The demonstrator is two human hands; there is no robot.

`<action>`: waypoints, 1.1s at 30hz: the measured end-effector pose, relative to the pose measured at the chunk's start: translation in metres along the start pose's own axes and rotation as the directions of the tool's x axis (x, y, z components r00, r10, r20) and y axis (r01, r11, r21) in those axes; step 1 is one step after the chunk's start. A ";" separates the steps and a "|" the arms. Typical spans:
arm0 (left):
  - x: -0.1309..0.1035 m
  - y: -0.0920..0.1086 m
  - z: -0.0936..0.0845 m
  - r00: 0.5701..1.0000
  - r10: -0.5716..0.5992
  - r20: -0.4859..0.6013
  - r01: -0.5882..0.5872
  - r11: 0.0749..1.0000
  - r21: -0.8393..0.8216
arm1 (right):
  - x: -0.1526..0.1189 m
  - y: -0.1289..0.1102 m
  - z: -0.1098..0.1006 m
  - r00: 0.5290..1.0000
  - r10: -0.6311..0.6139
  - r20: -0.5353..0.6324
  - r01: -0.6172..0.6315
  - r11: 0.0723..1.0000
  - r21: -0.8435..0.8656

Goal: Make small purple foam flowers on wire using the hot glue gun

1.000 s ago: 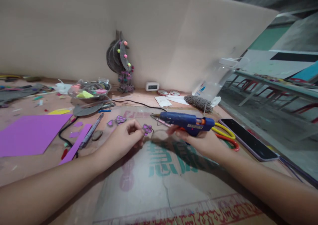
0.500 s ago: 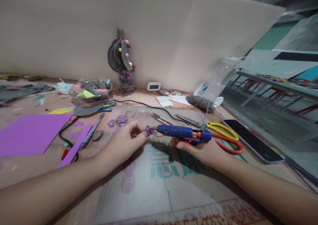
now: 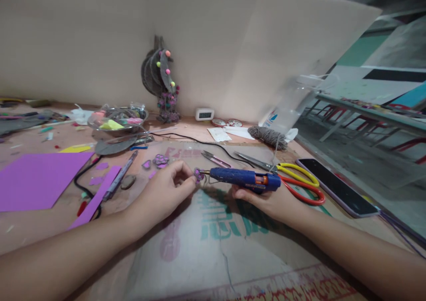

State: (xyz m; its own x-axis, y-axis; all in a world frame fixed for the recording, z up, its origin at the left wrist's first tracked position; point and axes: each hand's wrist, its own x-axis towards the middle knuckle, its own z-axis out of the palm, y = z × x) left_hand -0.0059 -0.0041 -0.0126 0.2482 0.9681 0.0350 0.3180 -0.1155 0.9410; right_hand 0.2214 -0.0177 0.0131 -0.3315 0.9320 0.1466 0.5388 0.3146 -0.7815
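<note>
Between the thumb and fingers of my left hand (image 3: 168,188) is pinched a small purple piece with a grey edge (image 3: 199,174). My right hand (image 3: 262,201) is wrapped round the handle of a blue hot glue gun (image 3: 239,177), its metal nozzle pointing left and meeting the small piece; whether they touch or only overlap I cannot tell. Beyond my left hand lie a purple flower with grey outlines (image 3: 161,160) and a small heart-shaped piece (image 3: 146,164). A printed cardboard sheet (image 3: 186,265) is under both hands.
Scissors with yellow and red handles (image 3: 299,174), thread snips (image 3: 215,159) and a phone (image 3: 336,188) lie on the right. Grey yarn (image 3: 268,137) and a white timer (image 3: 204,114) are behind. Purple sheet (image 3: 43,181), a pen (image 3: 120,177) and a filled bowl (image 3: 116,119) sit left.
The view has shifted very slightly. Both hands keep their hold, and the glue gun and small purple piece stay close together. A red glow under the gun no longer shows.
</note>
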 end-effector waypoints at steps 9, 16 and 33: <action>-0.001 0.002 0.000 1.000 -0.003 -0.005 0.004 0.997 0.081 | -0.001 0.000 0.000 0.998 0.064 -0.029 -0.064 0.998 -0.012; 0.000 0.002 0.000 1.000 0.009 -0.003 -0.009 0.998 0.060 | -0.001 0.004 0.004 0.997 0.078 -0.024 -0.076 0.996 0.047; 0.000 0.002 0.000 1.000 0.031 0.004 -0.031 0.999 0.022 | -0.001 0.003 0.004 0.998 0.053 -0.031 -0.052 0.998 0.042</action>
State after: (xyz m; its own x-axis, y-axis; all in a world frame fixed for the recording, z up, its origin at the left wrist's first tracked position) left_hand -0.0056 -0.0045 -0.0111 0.2614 0.9632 0.0626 0.3305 -0.1503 0.9318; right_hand 0.2199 -0.0185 0.0082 -0.2786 0.9524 0.1236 0.5220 0.2582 -0.8129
